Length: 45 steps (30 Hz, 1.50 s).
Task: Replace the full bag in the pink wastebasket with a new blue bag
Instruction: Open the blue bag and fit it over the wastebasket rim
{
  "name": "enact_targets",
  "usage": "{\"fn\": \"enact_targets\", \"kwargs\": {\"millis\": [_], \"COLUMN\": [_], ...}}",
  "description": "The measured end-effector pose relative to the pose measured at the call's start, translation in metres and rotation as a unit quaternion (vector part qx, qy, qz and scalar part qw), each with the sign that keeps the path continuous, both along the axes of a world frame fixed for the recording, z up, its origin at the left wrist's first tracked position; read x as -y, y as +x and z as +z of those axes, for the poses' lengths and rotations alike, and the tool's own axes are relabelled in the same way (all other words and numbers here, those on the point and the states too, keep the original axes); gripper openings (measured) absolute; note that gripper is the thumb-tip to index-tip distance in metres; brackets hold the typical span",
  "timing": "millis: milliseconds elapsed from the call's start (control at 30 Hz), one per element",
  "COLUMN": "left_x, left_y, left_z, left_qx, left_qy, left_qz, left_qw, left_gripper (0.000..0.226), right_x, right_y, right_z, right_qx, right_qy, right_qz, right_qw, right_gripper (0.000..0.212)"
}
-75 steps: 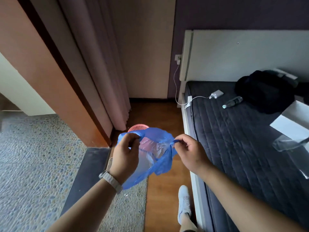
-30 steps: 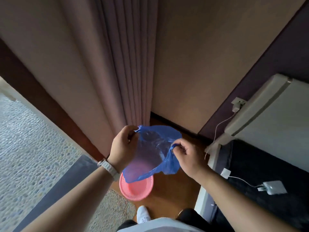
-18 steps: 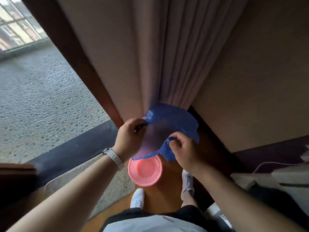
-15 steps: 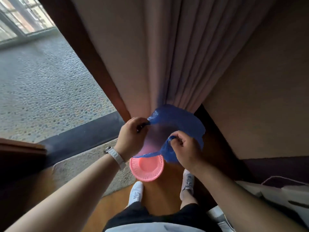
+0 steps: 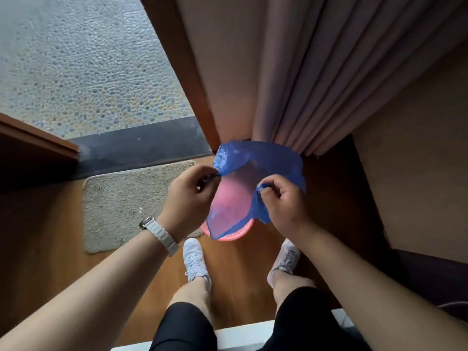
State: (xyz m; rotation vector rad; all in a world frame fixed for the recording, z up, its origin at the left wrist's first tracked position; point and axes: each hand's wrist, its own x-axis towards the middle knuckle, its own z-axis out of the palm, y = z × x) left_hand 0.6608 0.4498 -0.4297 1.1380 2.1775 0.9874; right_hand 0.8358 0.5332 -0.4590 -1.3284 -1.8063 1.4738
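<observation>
Wooden flooring (image 5: pixel 235 272) ran up to a dark threshold (image 5: pixel 141 145), beyond which lay a pebbled surface (image 5: pixel 76 59). A beige mat (image 5: pixel 121 198) lay against the threshold, and a pleated curtain (image 5: pixel 316 72) hung at the corner beside it. The person stood with a white left shoe (image 5: pixel 195 259) and right shoe (image 5: pixel 286 257) apart on the floor. The pink wastebasket (image 5: pixel 233 236) stood just ahead of the shoes, largely hidden behind the blue bag (image 5: pixel 258 158); only its near rim showed, with pink visible through the film. The bag hung in the air over the wastebasket, its mouth stretched between the hands. The left hand (image 5: pixel 190 198), a pale-strapped watch (image 5: pixel 162 236) on its wrist, pinched the bag's left edge with thumb and curled fingers. The right hand (image 5: pixel 283 201) pinched the right edge likewise, a bunched fold trailing below it. Whether the bag touched the rim could not be told.
</observation>
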Motion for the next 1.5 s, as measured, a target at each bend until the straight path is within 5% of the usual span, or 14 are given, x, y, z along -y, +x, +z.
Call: {"fn": "enact_targets", "kwargs": {"millis": [367, 733, 1033, 1200, 1367, 1500], "left_x": [0.087, 0.187, 0.185, 0.162, 0.131, 0.11], "left_y": [0.029, 0.121, 0.122, 0.106, 0.082, 0.058], "left_z": [-0.147, -0.151, -0.161, -0.161, -0.161, -0.159], "left_qx": [0.025, 0.002, 0.045, 0.055, 0.055, 0.082], "left_qy": [0.109, 0.16, 0.149, 0.171, 0.199, 0.227], "left_qz": [0.025, 0.011, 0.014, 0.018, 0.054, 0.095], "left_qw": [0.993, 0.987, 0.988, 0.984, 0.977, 0.966], "left_gripper": [0.006, 0.01, 0.02, 0.029, 0.012, 0.017], "right_x": [0.075, 0.168, 0.176, 0.154, 0.127, 0.107], "right_y": [-0.008, 0.043, 0.057, 0.065, 0.083, 0.082], "right_z": [-0.153, -0.155, -0.156, -0.182, -0.213, -0.235], "right_qx": [-0.019, -0.037, -0.076, -0.024, 0.022, 0.073], "right_qy": [0.075, 0.133, 0.104, 0.181, 0.311, 0.317], "right_qz": [0.065, 0.127, 0.142, 0.119, 0.112, 0.123], "right_qw": [0.995, 0.982, 0.981, 0.976, 0.944, 0.938], "right_gripper": [0.014, 0.019, 0.009, 0.032, 0.055, 0.072]}}
